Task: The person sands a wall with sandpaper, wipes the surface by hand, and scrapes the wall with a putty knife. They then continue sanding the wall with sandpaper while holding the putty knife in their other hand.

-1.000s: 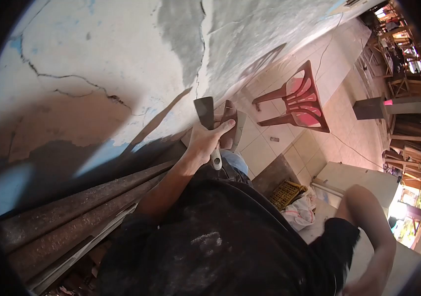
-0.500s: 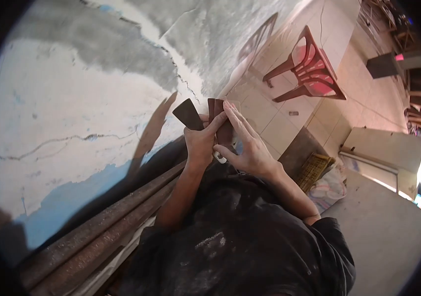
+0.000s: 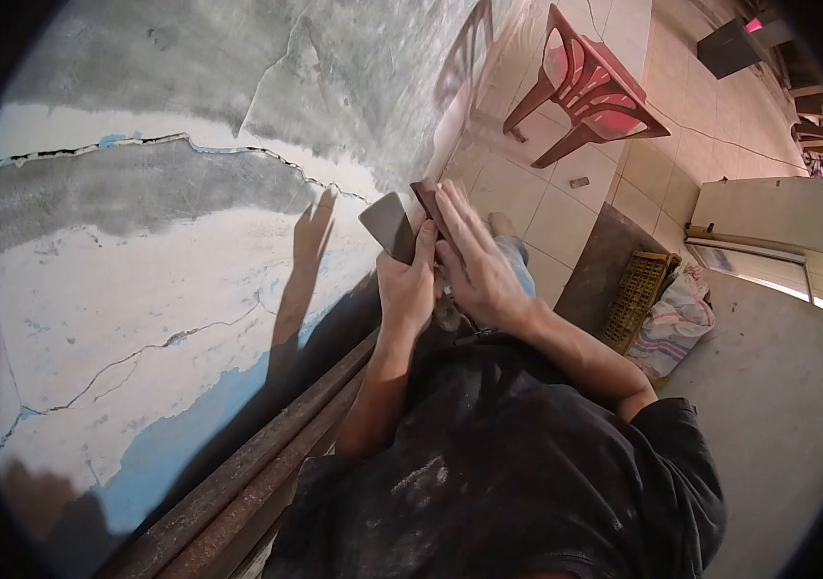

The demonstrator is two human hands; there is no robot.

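My left hand (image 3: 408, 294) is closed around a putty knife, its broad grey blade (image 3: 387, 228) pointing up and left toward the wall. Beside the blade stands a folded brown sheet (image 3: 425, 198) that looks like sandpaper, between my two hands. The left thumb lies along its near side. My right hand (image 3: 482, 275) lies against the sheet's other side, with straight fingers pressed flat together. Its palm side and the lower part of the sheet are hidden. In front is a cracked wall (image 3: 170, 251) with grey, white and blue patches.
Rusty brown pipes (image 3: 267, 439) run along the wall's foot at my left. A red plastic chair (image 3: 590, 92) is on the tiled floor (image 3: 551, 212). At my right are a yellow basket (image 3: 638, 294), a striped sack (image 3: 677, 328) and a pale panel (image 3: 768, 227).
My view has shifted, so more of the long wall crack shows at left. My right hand has slid along the brown sheet, fingers now flatter over it. The putty knife stays in my left hand.
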